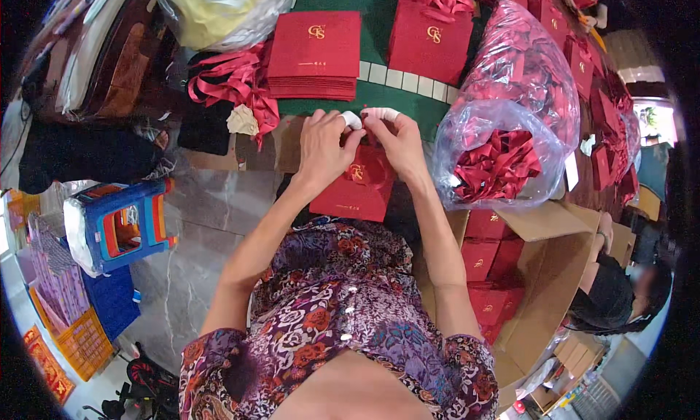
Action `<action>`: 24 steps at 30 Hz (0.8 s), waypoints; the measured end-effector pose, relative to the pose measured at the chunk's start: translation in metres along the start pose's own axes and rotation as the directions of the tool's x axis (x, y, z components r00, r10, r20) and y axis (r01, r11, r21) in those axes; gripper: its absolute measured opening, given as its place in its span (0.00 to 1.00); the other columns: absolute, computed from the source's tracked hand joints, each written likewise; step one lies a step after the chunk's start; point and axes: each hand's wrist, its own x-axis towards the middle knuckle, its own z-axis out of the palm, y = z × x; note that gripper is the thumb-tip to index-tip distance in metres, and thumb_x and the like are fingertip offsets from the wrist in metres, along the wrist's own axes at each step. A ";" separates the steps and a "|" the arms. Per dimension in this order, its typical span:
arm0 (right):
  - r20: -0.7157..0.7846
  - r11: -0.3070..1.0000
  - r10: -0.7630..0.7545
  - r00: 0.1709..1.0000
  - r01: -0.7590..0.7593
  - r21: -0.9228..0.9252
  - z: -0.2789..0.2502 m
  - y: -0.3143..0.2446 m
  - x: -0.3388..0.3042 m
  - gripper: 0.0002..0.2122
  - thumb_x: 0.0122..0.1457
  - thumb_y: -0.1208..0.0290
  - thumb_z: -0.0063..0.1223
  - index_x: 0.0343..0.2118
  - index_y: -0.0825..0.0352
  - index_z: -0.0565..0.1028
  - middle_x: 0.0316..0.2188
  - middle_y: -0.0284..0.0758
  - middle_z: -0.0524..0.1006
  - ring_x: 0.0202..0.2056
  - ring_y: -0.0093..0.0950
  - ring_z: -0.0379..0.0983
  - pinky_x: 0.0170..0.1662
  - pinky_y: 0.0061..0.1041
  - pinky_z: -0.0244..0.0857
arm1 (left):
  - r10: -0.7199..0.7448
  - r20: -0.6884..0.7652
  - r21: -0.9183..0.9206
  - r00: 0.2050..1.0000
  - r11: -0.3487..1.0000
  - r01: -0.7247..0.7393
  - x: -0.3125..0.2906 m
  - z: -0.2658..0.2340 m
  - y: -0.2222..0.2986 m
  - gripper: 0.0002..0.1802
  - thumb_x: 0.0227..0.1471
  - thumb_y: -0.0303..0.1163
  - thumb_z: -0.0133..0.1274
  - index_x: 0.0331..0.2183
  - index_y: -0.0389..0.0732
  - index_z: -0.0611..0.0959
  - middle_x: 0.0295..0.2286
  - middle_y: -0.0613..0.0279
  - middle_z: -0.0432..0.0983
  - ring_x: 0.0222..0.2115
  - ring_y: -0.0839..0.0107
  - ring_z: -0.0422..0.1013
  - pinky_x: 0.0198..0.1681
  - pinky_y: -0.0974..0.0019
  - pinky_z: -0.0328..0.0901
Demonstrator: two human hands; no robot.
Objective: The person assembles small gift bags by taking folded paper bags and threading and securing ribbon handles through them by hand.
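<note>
A red paper gift bag (354,197) with gold print lies at my lap, below the table's edge. Above its top, my left hand (326,146) and my right hand (397,144) meet with thumbs and forefingers pinched together. A bit of red ribbon (366,115) shows between the fingertips; most of it is hidden by my fingers. White tape wraps a finger on each hand. Just beyond my left hand is a neat stack of flat red bags (315,55), with a tangle of loose red ribbons (230,84) beside it.
More red bags with ribbon handles (430,37) lie at the far right of centre. A clear plastic sack of red ribbons (499,165) sits right of my hands. Below it, an open cardboard box (543,274) holds red bags. Another person (620,292) is at the right.
</note>
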 end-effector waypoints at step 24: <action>-0.253 0.991 -0.132 0.958 0.126 -0.040 -0.022 -0.022 0.016 0.11 0.67 0.63 0.50 0.40 0.66 0.79 0.26 0.19 0.72 0.26 0.10 0.62 0.29 0.15 0.55 | -0.167 0.393 -0.360 0.904 0.877 0.319 -0.055 -0.046 0.004 0.41 0.49 0.28 0.64 0.60 0.36 0.61 0.50 0.45 0.73 0.52 0.59 0.71 0.56 0.57 0.63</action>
